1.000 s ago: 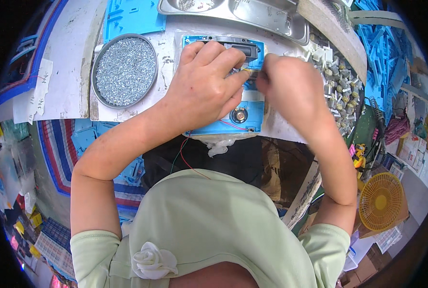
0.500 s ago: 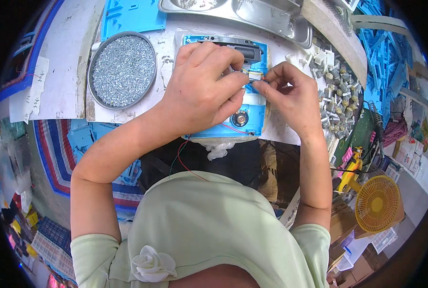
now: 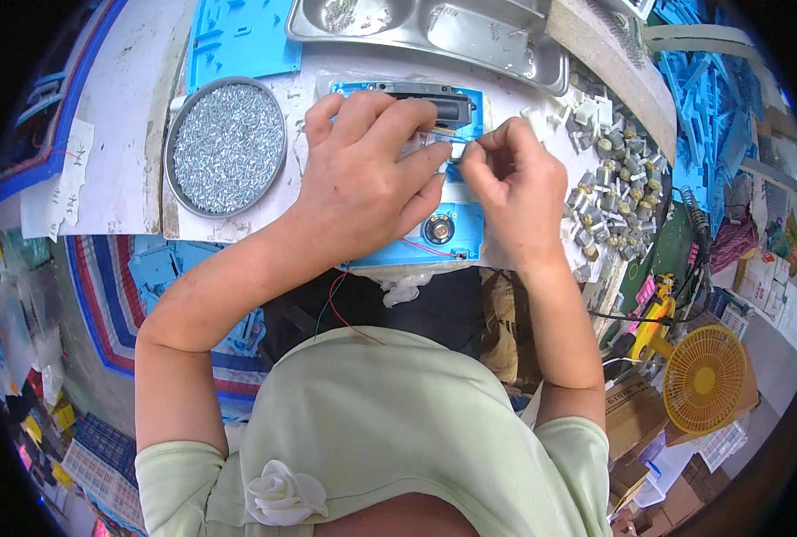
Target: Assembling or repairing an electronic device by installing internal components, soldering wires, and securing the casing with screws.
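A blue plastic housing (image 3: 466, 215) lies on the table in front of me, with a round speaker (image 3: 439, 229) near its front edge and a long black part (image 3: 452, 109) across its far end. My left hand (image 3: 358, 174) covers much of its left side. The thumb and index finger of that hand press together at a small white part (image 3: 457, 150) in the middle of the housing. From the right, my right hand (image 3: 519, 192) pinches at the same spot, beside the white part. What lies between its fingertips is mostly hidden.
A round bowl of small screws (image 3: 228, 148) stands at left. Behind are a blue panel (image 3: 242, 40) and a metal tray (image 3: 407, 31). Small motors (image 3: 618, 170) lie heaped at right, near a yellow fan (image 3: 704, 379). Red and green wires (image 3: 334, 291) hang off the front edge.
The whole view has shifted slightly, with the table lower in it. My right fingertips have come closer to my left ones, and the small white part between them shows less than before.
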Tool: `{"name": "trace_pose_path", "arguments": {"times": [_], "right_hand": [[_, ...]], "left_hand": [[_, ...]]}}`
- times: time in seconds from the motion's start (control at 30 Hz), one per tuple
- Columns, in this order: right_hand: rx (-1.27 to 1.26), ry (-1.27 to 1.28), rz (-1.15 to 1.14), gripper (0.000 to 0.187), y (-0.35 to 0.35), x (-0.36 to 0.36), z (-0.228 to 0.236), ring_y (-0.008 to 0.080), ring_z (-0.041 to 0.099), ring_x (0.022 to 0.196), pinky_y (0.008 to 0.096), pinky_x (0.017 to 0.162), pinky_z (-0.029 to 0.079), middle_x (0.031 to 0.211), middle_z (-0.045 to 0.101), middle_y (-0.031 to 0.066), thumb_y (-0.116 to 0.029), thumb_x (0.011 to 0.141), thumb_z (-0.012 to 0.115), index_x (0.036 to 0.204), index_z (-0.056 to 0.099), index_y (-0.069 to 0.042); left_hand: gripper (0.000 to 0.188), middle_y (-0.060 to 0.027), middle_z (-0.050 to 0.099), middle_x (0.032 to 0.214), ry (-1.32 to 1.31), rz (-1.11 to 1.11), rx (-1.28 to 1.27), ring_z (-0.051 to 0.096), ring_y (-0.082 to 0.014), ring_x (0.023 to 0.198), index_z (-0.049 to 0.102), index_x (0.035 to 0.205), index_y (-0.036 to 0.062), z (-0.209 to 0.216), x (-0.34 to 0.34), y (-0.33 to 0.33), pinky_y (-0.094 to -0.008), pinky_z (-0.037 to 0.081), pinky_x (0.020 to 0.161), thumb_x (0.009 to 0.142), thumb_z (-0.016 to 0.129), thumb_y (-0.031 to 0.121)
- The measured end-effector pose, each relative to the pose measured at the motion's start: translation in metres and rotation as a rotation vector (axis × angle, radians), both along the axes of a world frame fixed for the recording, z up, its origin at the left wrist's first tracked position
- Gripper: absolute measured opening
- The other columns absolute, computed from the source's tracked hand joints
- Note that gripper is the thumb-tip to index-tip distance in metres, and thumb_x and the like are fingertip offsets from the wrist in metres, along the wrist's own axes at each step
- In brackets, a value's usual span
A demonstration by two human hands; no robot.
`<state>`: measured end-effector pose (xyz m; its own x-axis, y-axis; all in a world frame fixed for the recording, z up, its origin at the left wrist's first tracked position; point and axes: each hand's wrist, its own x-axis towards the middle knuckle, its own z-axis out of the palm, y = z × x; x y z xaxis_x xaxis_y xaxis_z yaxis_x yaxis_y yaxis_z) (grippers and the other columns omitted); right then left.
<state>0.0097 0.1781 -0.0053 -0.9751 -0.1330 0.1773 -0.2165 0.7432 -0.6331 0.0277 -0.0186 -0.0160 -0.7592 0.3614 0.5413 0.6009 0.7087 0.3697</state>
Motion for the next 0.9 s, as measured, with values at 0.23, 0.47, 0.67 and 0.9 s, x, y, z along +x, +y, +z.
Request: {"name": "trace_pose_path", "arguments": {"times": [0.23, 0.47, 0.67, 0.9], "right_hand": [[-0.060, -0.108, -0.040, 0.036, 0.074, -0.048, 0.056, 0.0187, 0.064, 0.068, 0.0351, 0.067, 0.052, 0.074, 0.069, 0.0086, -0.028, 0.084, 0.081, 0.110, 0.069, -0.006], [1.022, -0.318, -0.641, 0.034, 0.327, -0.249, 0.085, 0.0396, 0.068, 0.112, 0.0487, 0.094, 0.056, 0.120, 0.072, 0.0188, -0.019, 0.082, 0.067, 0.114, 0.074, -0.009], [1.232, -0.131, -0.397, 0.045, 0.354, -0.262, 0.077, 0.0413, 0.067, 0.114, 0.0512, 0.093, 0.055, 0.119, 0.072, 0.0189, -0.020, 0.082, 0.069, 0.126, 0.067, -0.011], [0.019, -0.463, -0.421, 0.045, 0.575, -0.261, 0.170, 0.0203, 0.063, 0.110, 0.0369, 0.097, 0.049, 0.119, 0.069, 0.0083, -0.028, 0.088, 0.074, 0.125, 0.068, -0.004]], "left_hand": [[0.039, -0.0090, 0.058, 0.111, -0.098, 0.032, -0.139, 0.054, -0.0295, 0.102, 0.075, 0.112, 0.0121, 0.014, 0.000, 0.000, -0.0474, 0.035, 0.094, 0.075, 0.077, 0.022], [0.035, -0.0086, 0.057, 0.109, -0.108, -0.018, -0.151, 0.053, -0.0287, 0.102, 0.074, 0.110, 0.0104, 0.014, -0.003, 0.009, -0.0472, 0.033, 0.093, 0.077, 0.075, 0.021], [0.033, -0.0068, 0.055, 0.105, -0.102, 0.002, -0.117, 0.051, -0.0270, 0.097, 0.074, 0.108, 0.0110, 0.017, 0.000, 0.006, -0.0445, 0.033, 0.088, 0.075, 0.077, 0.017], [0.031, -0.0057, 0.059, 0.096, -0.036, -0.038, 0.015, 0.056, -0.0279, 0.089, 0.074, 0.099, 0.0120, 0.008, -0.005, 0.001, -0.0449, 0.037, 0.083, 0.068, 0.077, 0.014]]}}
